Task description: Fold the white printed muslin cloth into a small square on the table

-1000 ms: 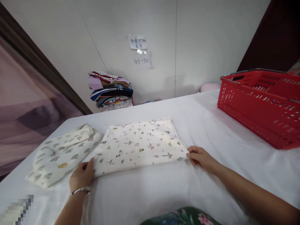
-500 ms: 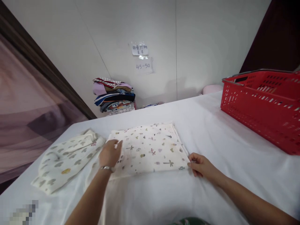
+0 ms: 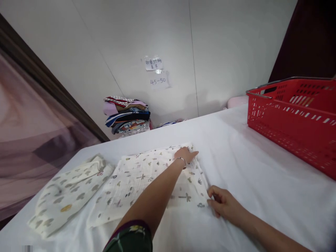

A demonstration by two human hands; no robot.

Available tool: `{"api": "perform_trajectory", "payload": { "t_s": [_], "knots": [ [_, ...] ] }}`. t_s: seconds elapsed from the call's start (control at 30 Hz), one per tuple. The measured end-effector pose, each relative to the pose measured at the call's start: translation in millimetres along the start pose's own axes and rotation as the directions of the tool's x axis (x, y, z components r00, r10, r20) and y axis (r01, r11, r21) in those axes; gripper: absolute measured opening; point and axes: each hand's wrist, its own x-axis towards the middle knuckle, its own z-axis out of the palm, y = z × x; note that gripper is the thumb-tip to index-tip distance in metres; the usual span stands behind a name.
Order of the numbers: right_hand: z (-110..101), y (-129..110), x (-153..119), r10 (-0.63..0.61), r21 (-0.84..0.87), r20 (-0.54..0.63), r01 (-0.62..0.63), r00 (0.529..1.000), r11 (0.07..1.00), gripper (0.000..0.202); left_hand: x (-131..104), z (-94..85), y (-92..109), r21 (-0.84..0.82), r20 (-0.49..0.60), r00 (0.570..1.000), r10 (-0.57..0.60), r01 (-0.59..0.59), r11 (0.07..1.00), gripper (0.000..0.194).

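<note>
A white cloth (image 3: 147, 175) printed with small palm trees and plants lies folded flat on the table, its left part spread out with slight wrinkles. My left hand (image 3: 184, 155) reaches across it and rests on the far right part, one digit stretched out to the right; some fingers are hidden. At the near right corner, my right hand (image 3: 220, 200) pinches the cloth's edge between thumb and fingers. Another white cloth (image 3: 70, 192), with grey-green cloud-like shapes and one yellow patch, lies loosely folded to the left.
A red plastic basket (image 3: 291, 122) with a metal handle stands at the right. Beyond the table's far edge is a stack of folded fabrics (image 3: 127, 115) against the wall. White fabric (image 3: 223, 140) covers the table; a sheer curtain (image 3: 39, 140) hangs at the left.
My left hand has swept from the cloth's left side to its far right part. The cloth's left portion now lies spread out further left. My right hand keeps to the same corner.
</note>
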Motion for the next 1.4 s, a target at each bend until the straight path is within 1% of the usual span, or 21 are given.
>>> {"api": "perform_trajectory", "payload": {
  "t_s": [0.07,0.17,0.23,0.3,0.43,0.6,0.67,0.77,0.87,0.97,1.1,1.13,1.2,1.27,1.33,1.4],
  "knots": [
    [0.1,3.8,-1.0,-0.041,-0.061,0.005,0.041,0.999,0.997,0.01,4.4,1.6,-0.2,0.007,0.019,1.0,-0.023,0.022,1.0,0.051],
    [-0.3,8.3,-2.8,-0.084,-0.145,0.009,0.084,0.996,0.986,0.004,9.0,1.7,-6.7,-0.013,0.031,0.999,-0.037,0.037,0.999,0.033],
    [-0.4,9.3,-3.5,-0.101,-0.192,-0.001,0.099,0.995,0.976,0.003,11.8,1.5,-12.1,-0.041,0.043,0.998,-0.05,0.052,0.998,0.027],
    [-0.1,8.2,-3.7,-0.108,-0.233,-0.014,0.102,0.994,0.967,0.003,14.9,1.2,-15.9,-0.081,0.059,0.996,-0.059,0.064,0.995,0.025],
    [1.4,2.8,-3.9,-0.095,-0.27,-0.019,0.086,0.995,0.959,0.015,22.5,-1.9,-14.4,-0.18,0.078,0.995,-0.056,0.069,0.981,0.026],
    [2.7,3.4,-3.1,-0.087,-0.28,-0.024,0.076,0.996,0.957,0.036,29.8,-8.5,-3.5,-0.226,0.036,0.998,-0.054,0.06,0.972,0.026],
    [2.8,7.4,-2.0,-0.087,-0.268,-0.048,0.071,0.995,0.961,0.042,31.9,-9.0,0.4,-0.221,0.026,0.998,-0.065,0.069,0.973,0.025],
    [2.7,12.8,0.0,-0.049,-0.2,-0.083,0.031,0.995,0.979,0.049,36.9,-7.2,4.3,-0.21,-0.003,0.997,-0.079,0.077,0.975,0.026],
    [2.4,12.4,1.5,-0.009,-0.113,-0.073,0.0,0.997,0.994,0.056,43.6,-2.6,6.6,-0.203,-0.018,0.997,-0.08,0.075,0.976,0.027],
    [2.0,6.3,1.7,0.018,-0.053,-0.065,-0.022,0.998,0.998,0.062,47.7,4.0,8.3,-0.209,-0.004,0.998,-0.06,0.058,0.976,0.028],
    [0.8,0.1,0.1,0.039,0.007,-0.063,-0.038,0.997,0.999,0.066,43.7,7.8,5.4,-0.288,0.044,0.999,-0.005,0.017,0.957,0.042],
    [0.4,0.1,-0.4,0.035,0.021,-0.061,-0.034,0.998,0.999,0.067,40.7,6.5,2.4,-0.319,0.054,0.998,0.016,0.003,0.948,0.042],
    [-1.0,1.8,-0.9,0.021,0.056,-0.051,-0.019,0.998,0.998,0.067,32.1,0.1,-8.0,-0.377,0.049,0.997,0.062,-0.039,0.925,0.036],
    [-2.8,4.7,-0.9,0.021,0.101,-0.047,-0.017,0.999,0.995,0.067,19.7,-12.3,-26.5,-0.416,0.003,0.996,0.09,-0.081,0.906,0.029],
    [-4.7,7.0,-0.5,0.039,0.144,-0.063,-0.03,0.997,0.989,0.066,2.7,-30.9,-55.4,-0.431,-0.066,0.995,0.08,-0.1,0.897,0.029],
    [-6.6,7.7,-1.0,0.07,0.161,-0.094,-0.054,0.993,0.985,0.065,-19.5,-53.8,-96.6,-0.424,-0.136,0.99,0.027,-0.082,0.902,0.03]
  ]
}}
